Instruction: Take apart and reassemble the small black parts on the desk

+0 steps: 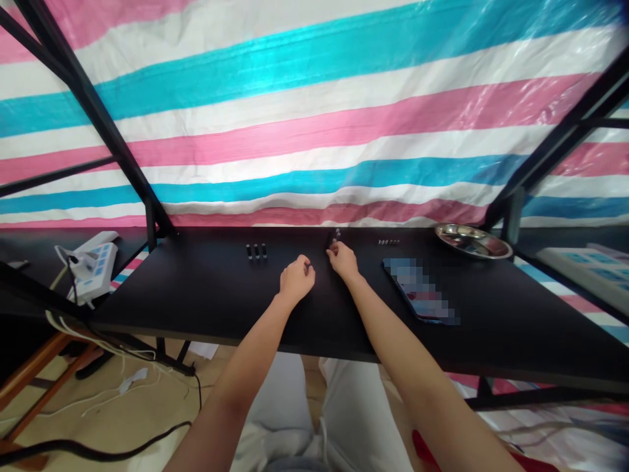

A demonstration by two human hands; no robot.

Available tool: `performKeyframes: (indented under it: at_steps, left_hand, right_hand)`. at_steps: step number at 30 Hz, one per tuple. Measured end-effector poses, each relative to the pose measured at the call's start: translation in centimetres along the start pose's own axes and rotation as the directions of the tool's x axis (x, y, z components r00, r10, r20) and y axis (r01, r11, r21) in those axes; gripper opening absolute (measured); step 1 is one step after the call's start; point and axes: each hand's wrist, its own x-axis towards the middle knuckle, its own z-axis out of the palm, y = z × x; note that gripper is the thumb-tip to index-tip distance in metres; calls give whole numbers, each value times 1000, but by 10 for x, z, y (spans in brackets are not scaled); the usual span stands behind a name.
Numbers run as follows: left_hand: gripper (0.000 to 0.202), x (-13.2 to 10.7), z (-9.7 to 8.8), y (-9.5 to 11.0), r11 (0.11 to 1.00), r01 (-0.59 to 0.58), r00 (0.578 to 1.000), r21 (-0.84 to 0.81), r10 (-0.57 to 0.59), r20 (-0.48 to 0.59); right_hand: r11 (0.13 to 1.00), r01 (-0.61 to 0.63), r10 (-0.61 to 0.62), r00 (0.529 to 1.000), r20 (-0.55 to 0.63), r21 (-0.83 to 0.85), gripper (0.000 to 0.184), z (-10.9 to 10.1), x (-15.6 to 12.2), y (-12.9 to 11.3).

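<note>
My left hand rests low over the black table, its fingers curled closed. What it may hold is hidden. Farther forward, my right hand pinches at the tabletop with thumb and forefinger; whatever lies between the fingertips is too small to make out. Just beyond those fingertips are small silvery pieces beside something dark. Left of my hands, three short black cylinders with pale ends form a row. To the right, several tiny metallic pieces lie in a line.
A phone with a blurred screen lies right of my right forearm. Behind it, a round steel plate sits near the table's back right. Black frame posts flank the table, before a striped plastic sheet. A power strip is at left.
</note>
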Motion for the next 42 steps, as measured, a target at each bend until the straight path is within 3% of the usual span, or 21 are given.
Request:
performKeyframes:
  at_steps: [20, 24, 30, 36, 42]
  left_hand:
    - [13, 2, 4, -4, 1000, 5, 1000, -20, -5, -4]
    - [23, 5, 4, -6, 995, 47, 997, -91, -53, -62]
    - [73, 15, 2, -12, 897, 125, 926, -423, -259, -276]
    - [79, 25, -1, -25, 881, 193, 879, -431, -351, -323]
    - [74, 33, 1, -37, 868, 215, 871, -448, -378, -313]
  right_hand:
    - [983, -126, 124, 992, -23, -135, 27, -12, 6, 5]
    - [981, -115, 112, 993, -26, -157, 29, -12, 2, 5]
    - [979, -91, 83, 995, -52, -182, 26, -19, -12, 4]
    - [988, -99, 94, 994, -50, -117, 25, -29, -31, -2]
    - [992, -82, 79, 996, -35, -95, 24, -35, -40, -9]
